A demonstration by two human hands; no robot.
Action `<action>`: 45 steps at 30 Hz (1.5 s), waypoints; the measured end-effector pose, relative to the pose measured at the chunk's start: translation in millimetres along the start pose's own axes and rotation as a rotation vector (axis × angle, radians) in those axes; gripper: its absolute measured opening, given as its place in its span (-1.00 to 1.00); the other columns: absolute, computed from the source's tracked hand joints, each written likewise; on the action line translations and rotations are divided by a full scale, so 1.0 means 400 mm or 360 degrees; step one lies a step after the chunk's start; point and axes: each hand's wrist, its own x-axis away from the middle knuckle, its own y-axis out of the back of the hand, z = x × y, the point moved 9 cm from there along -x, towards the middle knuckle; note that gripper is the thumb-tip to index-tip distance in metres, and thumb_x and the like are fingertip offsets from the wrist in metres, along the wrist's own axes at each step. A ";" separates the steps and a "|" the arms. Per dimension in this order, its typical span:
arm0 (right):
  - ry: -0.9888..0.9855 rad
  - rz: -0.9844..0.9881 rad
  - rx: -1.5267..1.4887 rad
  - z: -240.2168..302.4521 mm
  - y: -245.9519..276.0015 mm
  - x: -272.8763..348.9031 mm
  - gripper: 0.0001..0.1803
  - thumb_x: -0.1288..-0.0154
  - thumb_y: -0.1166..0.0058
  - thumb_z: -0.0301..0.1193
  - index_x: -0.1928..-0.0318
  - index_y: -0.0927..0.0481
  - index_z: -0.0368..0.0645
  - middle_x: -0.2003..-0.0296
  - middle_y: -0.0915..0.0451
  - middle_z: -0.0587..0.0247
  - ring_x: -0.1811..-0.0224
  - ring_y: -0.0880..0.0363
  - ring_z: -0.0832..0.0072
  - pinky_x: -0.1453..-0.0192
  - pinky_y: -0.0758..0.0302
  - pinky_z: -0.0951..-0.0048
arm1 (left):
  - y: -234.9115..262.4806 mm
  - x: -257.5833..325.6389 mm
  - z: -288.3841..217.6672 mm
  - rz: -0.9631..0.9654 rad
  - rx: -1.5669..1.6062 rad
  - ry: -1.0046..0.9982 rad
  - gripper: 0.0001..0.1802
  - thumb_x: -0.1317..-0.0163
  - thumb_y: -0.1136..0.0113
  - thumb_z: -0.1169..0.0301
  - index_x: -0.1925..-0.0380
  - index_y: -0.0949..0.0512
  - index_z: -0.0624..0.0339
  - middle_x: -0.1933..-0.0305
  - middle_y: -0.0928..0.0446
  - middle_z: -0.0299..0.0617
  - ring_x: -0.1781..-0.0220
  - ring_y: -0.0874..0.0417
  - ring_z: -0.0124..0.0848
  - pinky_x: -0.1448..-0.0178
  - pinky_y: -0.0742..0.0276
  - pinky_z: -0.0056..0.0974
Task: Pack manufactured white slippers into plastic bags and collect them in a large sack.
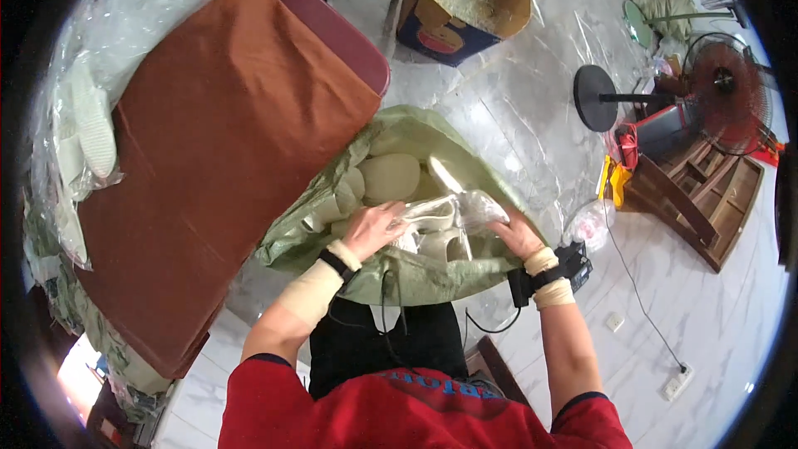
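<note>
A green woven sack (416, 283) stands wide-mouthed in front of my body. Inside lie several off-white, shoe-like pieces, among them a rounded pale one (391, 177) toward the back. Near the sack's front side, a clear plastic bag (478, 206) wraps more white shoe-like pieces (436, 243). My left hand (374, 230) is closed at the left edge of that bag, its fingers curled on the plastic. On the opposite edge my right hand (519, 237) grips the bag, its fingertips partly hidden by the film.
To the left is a table under a brown cloth (224, 108), with white shoes in clear plastic (93, 120) along its far-left side. Beyond the sack stands an open cardboard box (449, 46). A fan (721, 79), wooden frame (706, 199) and cable (640, 299) occupy the right.
</note>
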 end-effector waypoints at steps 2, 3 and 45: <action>-0.0043 0.0082 -0.0404 0.029 0.037 0.050 -0.43 -0.24 -0.04 -0.23 -0.20 -0.43 -0.30 -0.02 -0.57 -0.10 -0.08 -0.53 0.07 -0.24 -0.38 0.27 | 0.118 0.017 -0.083 -0.0170 0.0102 -0.0005 -0.60 -0.11 -0.33 0.32 0.07 -0.56 0.29 0.21 -0.63 0.04 0.24 -0.68 -0.05 0.20 -0.60 -0.15; 0.0105 0.0026 -0.0401 0.057 0.085 0.081 -0.42 -0.21 -0.05 -0.24 -0.19 -0.44 -0.31 -0.04 -0.57 -0.09 -0.10 -0.53 0.07 -0.25 -0.38 0.26 | 0.150 0.028 -0.113 -0.0264 0.0094 -0.0025 -0.59 -0.10 -0.34 0.31 0.07 -0.57 0.29 0.23 -0.63 0.04 0.25 -0.69 -0.06 0.20 -0.60 -0.16; 0.0913 0.0408 0.1169 0.559 -0.267 -0.069 -0.71 -0.29 0.01 -0.31 0.01 -0.55 -0.08 0.22 -0.62 0.00 0.09 -0.59 0.08 0.00 -0.52 0.13 | 1.229 0.694 -0.307 -0.2686 -0.0896 0.0389 -0.67 -0.43 0.08 0.41 -0.08 -0.48 0.36 -0.08 -0.52 -0.01 -0.14 -0.51 -0.23 -0.29 -0.35 -0.18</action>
